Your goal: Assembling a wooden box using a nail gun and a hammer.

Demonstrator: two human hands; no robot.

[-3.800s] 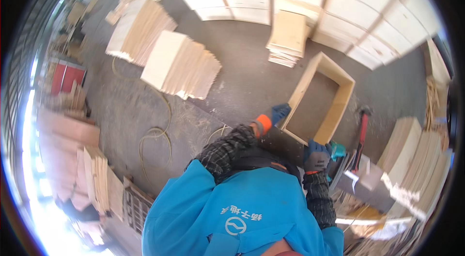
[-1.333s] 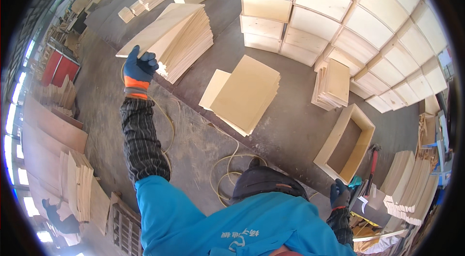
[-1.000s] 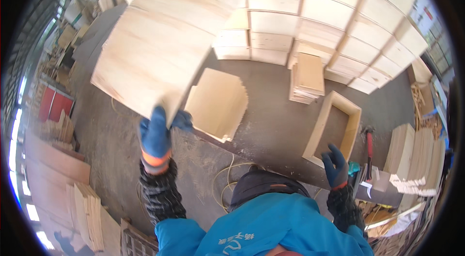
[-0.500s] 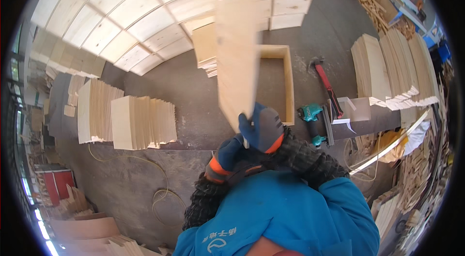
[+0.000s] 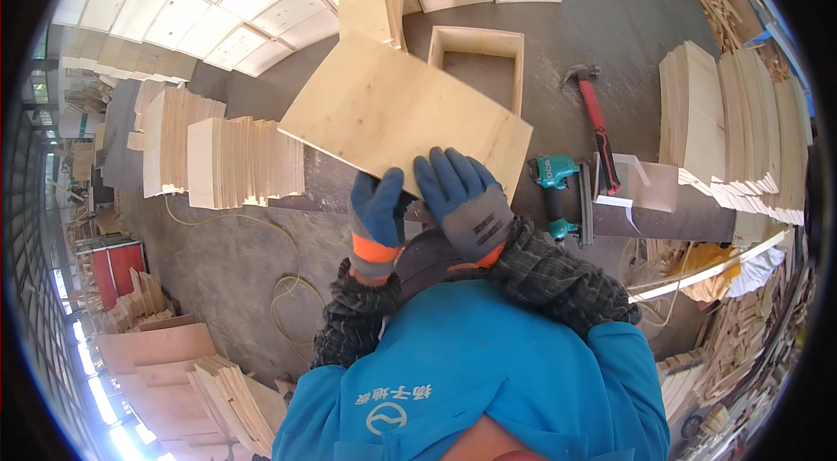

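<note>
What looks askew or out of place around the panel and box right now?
Only the panel stands out: both gloved hands, left and right, hold it at a slant, not squared to the open box behind. The hammer and nail gun lie undisturbed.

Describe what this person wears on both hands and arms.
Both hands wear knit work gloves with blue coated palms and fingers. The left hand shows a grey knit back and a bright orange cuff band; the right hand shows a grey back with dark markings and an orange cuff edge. Both forearms are in dark, checked knit sleeves, under a bright blue jacket.
</note>
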